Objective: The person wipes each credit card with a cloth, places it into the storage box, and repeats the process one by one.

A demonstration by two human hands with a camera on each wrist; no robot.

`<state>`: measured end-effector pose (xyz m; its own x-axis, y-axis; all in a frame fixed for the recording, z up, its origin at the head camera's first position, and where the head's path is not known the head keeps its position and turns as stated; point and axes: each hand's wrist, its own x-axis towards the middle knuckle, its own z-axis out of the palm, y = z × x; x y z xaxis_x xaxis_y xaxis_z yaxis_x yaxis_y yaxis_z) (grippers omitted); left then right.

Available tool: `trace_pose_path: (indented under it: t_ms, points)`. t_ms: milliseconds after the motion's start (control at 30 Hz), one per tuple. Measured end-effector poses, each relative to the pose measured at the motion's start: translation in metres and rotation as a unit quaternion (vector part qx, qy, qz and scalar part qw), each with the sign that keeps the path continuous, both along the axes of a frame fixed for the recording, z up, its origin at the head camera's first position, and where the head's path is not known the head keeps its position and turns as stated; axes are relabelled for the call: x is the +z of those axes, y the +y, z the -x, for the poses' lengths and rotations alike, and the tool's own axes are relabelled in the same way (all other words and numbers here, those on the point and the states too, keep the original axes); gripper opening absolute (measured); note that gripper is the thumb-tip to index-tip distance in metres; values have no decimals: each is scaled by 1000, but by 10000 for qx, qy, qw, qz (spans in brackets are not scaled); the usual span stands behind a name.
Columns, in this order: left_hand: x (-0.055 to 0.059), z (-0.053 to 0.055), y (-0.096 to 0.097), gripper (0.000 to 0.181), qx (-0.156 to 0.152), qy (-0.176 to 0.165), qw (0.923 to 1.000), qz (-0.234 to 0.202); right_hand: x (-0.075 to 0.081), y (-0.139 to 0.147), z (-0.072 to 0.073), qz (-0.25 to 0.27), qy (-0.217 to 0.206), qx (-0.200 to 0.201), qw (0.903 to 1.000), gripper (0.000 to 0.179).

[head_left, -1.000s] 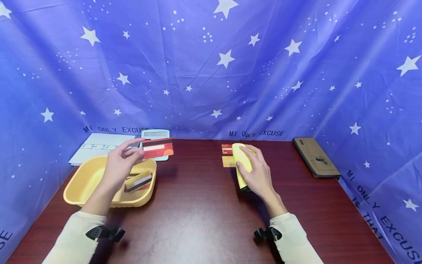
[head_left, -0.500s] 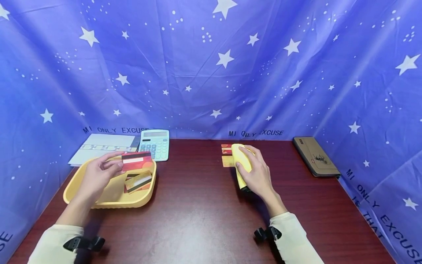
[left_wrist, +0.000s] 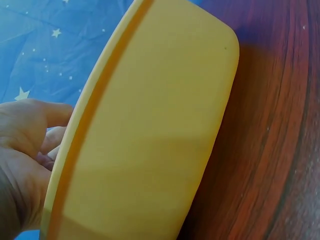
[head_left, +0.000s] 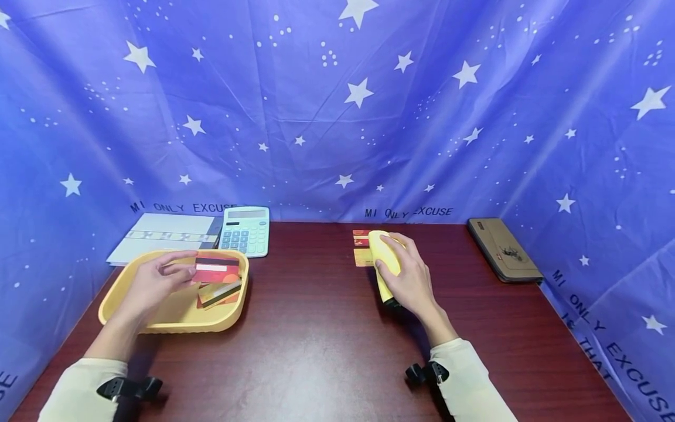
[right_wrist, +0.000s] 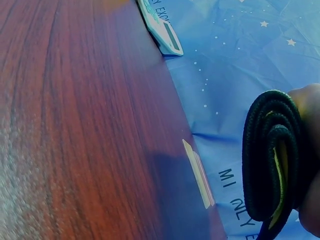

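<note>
In the head view, my left hand (head_left: 154,282) holds a red bank card (head_left: 217,271) at its left edge, striped side toward me. The card hangs over the yellow basket (head_left: 174,326), overlapping a gold bank card (head_left: 220,295) and others inside it. The left wrist view shows the basket wall (left_wrist: 150,120) hiding the card and the fingertips. On the right, my right hand (head_left: 410,275) grips a smooth yellow object (head_left: 387,258) with a black end. Its dark layered end (right_wrist: 270,155) shows in the right wrist view, but I cannot tell what it is.
Two more cards lie left of the yellow object, a red one (head_left: 361,237) behind a gold one (head_left: 361,257). Behind the basket are a calculator (head_left: 245,231) and a white box (head_left: 163,231). A brown wallet (head_left: 504,250) lies at the back right; starred cloth surrounds the table (head_left: 316,328).
My left hand has carried the red card left and down from in front of the calculator to over the basket. The right hand keeps its grip and has stayed in place.
</note>
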<state>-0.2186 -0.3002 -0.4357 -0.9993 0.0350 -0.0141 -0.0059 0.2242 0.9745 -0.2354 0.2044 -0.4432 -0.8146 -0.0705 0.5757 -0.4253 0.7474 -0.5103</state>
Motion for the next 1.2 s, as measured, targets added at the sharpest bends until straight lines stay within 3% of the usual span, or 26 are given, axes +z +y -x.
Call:
trace_pose_path:
  t_ms: [300, 667, 967, 1200]
  points:
    - [-4, 1, -3, 56, 52, -42, 9968, 792, 2, 0, 0, 37, -30, 2, 10000, 55]
    - [-6, -1, -4, 55, 189, 68, 9895, 1433, 1, 0, 0, 53, -61, -8, 10000, 55]
    - [1, 1, -2, 58, 192, 10, 9841, 1767, 0, 1, 0, 67, -43, -30, 10000, 55]
    - [1, 1, -4, 58, 250, 104, 9848, 1718, 1, 2, 1, 100, -35, -17, 9999, 55]
